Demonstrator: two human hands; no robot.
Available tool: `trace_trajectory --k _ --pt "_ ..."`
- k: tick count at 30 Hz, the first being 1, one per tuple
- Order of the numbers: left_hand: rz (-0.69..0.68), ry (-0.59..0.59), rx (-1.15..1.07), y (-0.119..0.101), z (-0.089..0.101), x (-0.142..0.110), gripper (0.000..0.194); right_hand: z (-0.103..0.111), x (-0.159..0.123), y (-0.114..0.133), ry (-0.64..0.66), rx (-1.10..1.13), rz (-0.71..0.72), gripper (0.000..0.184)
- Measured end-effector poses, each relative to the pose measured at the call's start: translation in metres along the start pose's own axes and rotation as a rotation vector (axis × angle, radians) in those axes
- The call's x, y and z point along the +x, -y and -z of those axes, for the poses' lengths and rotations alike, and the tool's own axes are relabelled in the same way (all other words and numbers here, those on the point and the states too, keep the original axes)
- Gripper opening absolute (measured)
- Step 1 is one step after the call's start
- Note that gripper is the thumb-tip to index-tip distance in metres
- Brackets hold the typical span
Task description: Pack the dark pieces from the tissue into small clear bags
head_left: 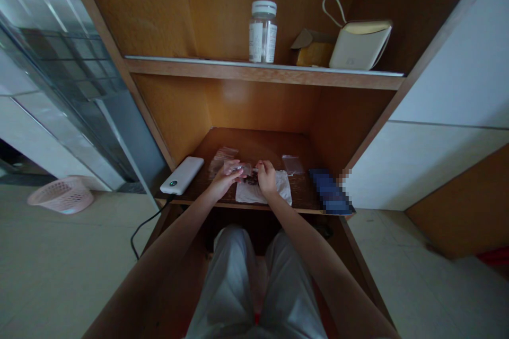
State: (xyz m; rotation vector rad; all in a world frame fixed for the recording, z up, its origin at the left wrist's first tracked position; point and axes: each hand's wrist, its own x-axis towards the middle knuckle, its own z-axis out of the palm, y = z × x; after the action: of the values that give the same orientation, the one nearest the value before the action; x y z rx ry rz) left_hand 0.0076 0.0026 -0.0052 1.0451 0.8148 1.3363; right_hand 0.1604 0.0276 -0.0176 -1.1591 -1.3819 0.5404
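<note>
My left hand (226, 179) is closed on a small clear plastic bag (245, 169), holding it above the lower shelf. Just to its right, my right hand (266, 177) has its fingers pinched together near the bag's edge. Whatever sits between those fingertips is too small to make out. Under both hands lies a crumpled white sheet (283, 189), and small dark pieces (250, 179) rest on it. More clear bags (223, 157) lie overlapped behind my left hand. Another flat clear bag (292, 164) is to the right, beyond the sheet.
A white power bank (183, 175) with a black cable (146, 221) lies at the shelf's left edge. A blue, partly pixelated object (330, 190) is at right. Above stand a bottle (263, 32), a small box (314, 48) and a cream case (360, 45). A pink basket (61, 195) is on the floor.
</note>
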Motion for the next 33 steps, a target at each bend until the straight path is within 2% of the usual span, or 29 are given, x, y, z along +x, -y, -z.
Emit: trace_trajectory --k 6,11,18,23,29,33 --pt "-0.014 0.035 0.019 0.001 0.001 -0.001 0.050 0.000 -0.001 0.003 0.058 0.012 0.109 0.028" --pt "-0.012 0.054 0.028 0.000 0.000 -0.002 0.057 0.003 -0.003 0.008 0.069 0.098 0.121 0.010" --pt "0.054 0.066 0.035 0.007 0.007 0.002 0.039 0.000 -0.001 0.000 -0.053 0.195 0.082 0.005" --pt "0.057 0.066 0.037 0.004 0.008 0.000 0.034 -0.004 0.001 -0.009 -0.042 0.264 0.009 0.007" --pt "0.077 0.077 -0.030 -0.002 0.005 -0.001 0.028 -0.004 0.002 -0.008 -0.080 0.294 -0.054 0.009" --pt "0.083 0.011 -0.069 -0.004 0.003 0.000 0.028 -0.002 0.004 -0.003 -0.122 0.330 -0.077 0.013"
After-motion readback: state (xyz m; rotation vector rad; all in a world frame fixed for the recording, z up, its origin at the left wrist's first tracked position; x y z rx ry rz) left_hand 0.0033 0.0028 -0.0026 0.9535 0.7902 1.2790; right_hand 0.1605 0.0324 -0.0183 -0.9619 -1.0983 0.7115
